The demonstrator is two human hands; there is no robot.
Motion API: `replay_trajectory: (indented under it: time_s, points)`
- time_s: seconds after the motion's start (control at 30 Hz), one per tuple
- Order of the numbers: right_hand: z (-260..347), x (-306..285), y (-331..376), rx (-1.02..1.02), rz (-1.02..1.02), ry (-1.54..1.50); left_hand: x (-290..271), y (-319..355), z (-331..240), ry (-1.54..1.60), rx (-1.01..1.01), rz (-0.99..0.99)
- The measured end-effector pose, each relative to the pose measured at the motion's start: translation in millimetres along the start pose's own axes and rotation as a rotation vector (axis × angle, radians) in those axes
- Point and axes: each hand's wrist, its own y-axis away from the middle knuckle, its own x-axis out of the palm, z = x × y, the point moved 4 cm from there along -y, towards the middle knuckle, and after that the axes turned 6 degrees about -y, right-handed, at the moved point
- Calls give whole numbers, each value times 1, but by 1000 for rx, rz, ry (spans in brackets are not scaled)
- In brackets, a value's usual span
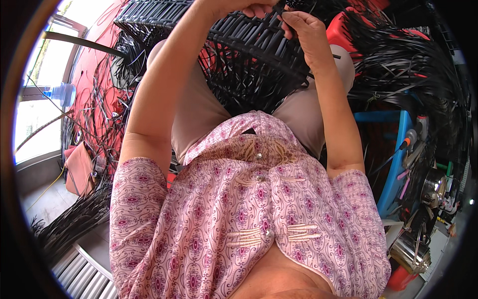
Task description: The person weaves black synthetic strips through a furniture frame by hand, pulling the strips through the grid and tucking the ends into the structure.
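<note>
A dark woven piece (249,35) of thick black strips rests across my knees at the top of the view. Over its far right part my two hands come close together. My left hand (249,7), cut off by the upper edge, has its fingers curled closed by a black strip (280,10). On the other side of that strip, the thumb and fingers of my right hand (306,31) pinch it. Some of the fingertips' contact is hidden.
Loose black strips (413,65) pile up at right, beside a red plastic thing (341,32). A blue crate (396,164) stands near my right elbow, with metal pots (411,249) beyond. Left are tangled strips on red ground, a water bottle (62,93) and a pink cloth-like item (79,169).
</note>
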Motion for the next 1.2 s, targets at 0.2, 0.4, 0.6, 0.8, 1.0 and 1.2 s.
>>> replay_trajectory:
  time_s: [0.2,0.4,0.6,0.8,1.0,1.2]
  points:
    - [-6,-11,7,67,-73,119,36,5,29,-703,-57,-48]
    - [-7,-6,9,112,-68,264,51,-2,19,-930,-129,-48]
    - [-10,-6,10,115,-57,317,43,-9,42,-698,-207,-39]
    - [-18,-9,6,166,-52,273,46,-15,48,-651,-231,-104]
    - [-21,-13,2,164,-34,378,47,-13,48,-783,-218,-91]
    - [-20,-13,4,154,-62,349,47,0,46,-713,-38,-255]
